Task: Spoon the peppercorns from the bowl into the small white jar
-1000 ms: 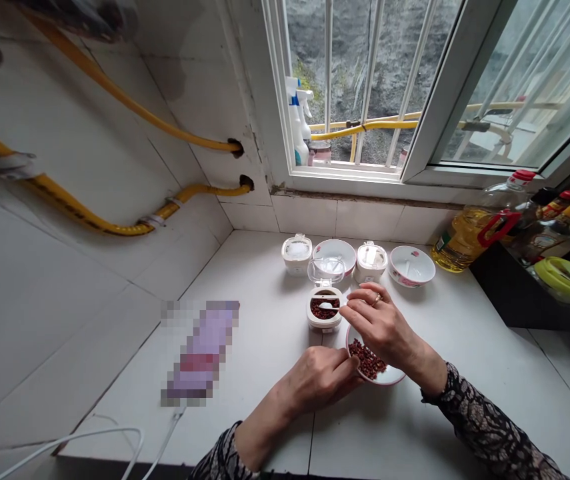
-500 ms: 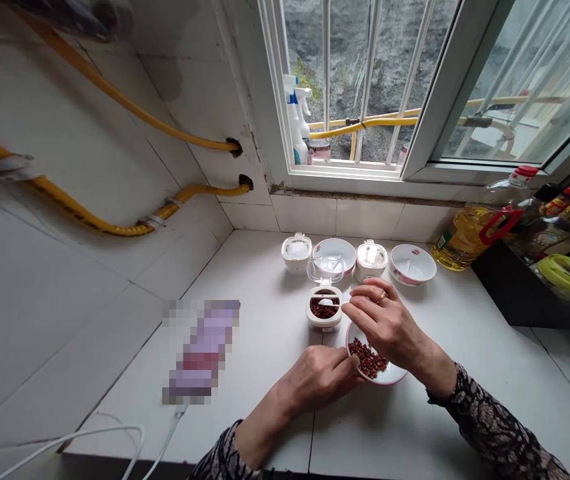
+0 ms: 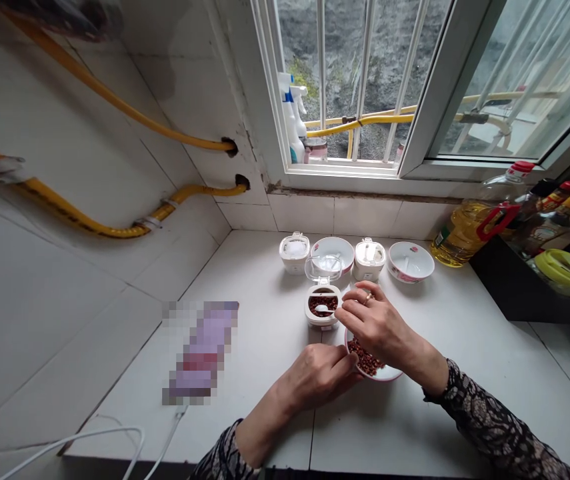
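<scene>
My left hand (image 3: 317, 377) grips the near left rim of a white bowl (image 3: 389, 373) with a pink edge. Reddish-brown peppercorns (image 3: 365, 360) lie in that bowl. Between the fingertips of my right hand (image 3: 377, 323) is the handle of a small white spoon (image 3: 321, 309); its head is inside an open seasoning jar (image 3: 323, 321). More dark red peppercorns fill the jar, and its clear lid (image 3: 323, 268) stands raised at the back. My right hand hangs over the bowl and hides part of it.
Behind the jar stand two lidded white jars (image 3: 295, 253) (image 3: 369, 260) and two patterned bowls (image 3: 332, 248) (image 3: 411, 263). An oil bottle (image 3: 457, 230) and a black box of condiments (image 3: 502, 280) are at the right. A blurred purple object (image 3: 209, 347) with a white cable lies at the left.
My right hand has shifted slightly left and down, bringing the spoon's head lower into the peppercorns in the jar. My left hand stays on the bowl. The whole view has shifted slightly.
</scene>
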A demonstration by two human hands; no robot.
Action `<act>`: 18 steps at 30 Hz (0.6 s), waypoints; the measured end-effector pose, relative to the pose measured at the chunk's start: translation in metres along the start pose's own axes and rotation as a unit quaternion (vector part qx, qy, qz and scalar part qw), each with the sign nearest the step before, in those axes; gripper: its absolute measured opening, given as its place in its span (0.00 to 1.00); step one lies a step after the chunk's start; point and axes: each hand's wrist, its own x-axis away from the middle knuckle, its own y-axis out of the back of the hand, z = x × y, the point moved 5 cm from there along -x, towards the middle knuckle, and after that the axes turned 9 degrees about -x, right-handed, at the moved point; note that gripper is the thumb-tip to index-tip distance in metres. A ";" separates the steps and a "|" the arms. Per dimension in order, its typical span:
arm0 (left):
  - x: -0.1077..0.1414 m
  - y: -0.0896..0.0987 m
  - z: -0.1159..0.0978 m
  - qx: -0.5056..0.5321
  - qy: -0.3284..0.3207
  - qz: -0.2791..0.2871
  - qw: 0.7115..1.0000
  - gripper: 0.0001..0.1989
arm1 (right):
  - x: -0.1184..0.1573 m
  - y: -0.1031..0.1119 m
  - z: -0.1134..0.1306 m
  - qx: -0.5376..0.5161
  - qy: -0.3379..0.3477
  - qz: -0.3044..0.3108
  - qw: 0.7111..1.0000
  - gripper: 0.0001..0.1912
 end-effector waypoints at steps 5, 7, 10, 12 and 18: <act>-0.001 0.000 0.001 -0.002 0.001 -0.008 1.000 0.14 | 0.004 -0.012 -0.006 -0.102 -0.051 -0.011 0.993 0.12; -0.001 0.000 0.001 -0.004 -0.003 -0.013 1.000 0.14 | 0.005 -0.013 -0.009 -0.162 -0.076 -0.042 0.983 0.10; 0.001 -0.003 0.001 -0.009 -0.008 -0.001 1.000 0.13 | 0.004 -0.009 -0.012 -0.201 -0.097 -0.094 0.970 0.08; 0.002 -0.004 0.001 -0.006 -0.009 0.009 1.000 0.14 | 0.003 -0.004 -0.012 -0.192 -0.095 -0.122 0.969 0.08; 0.004 -0.004 0.002 -0.005 -0.003 0.015 1.000 0.13 | 0.000 0.003 -0.011 -0.165 -0.087 -0.127 0.974 0.10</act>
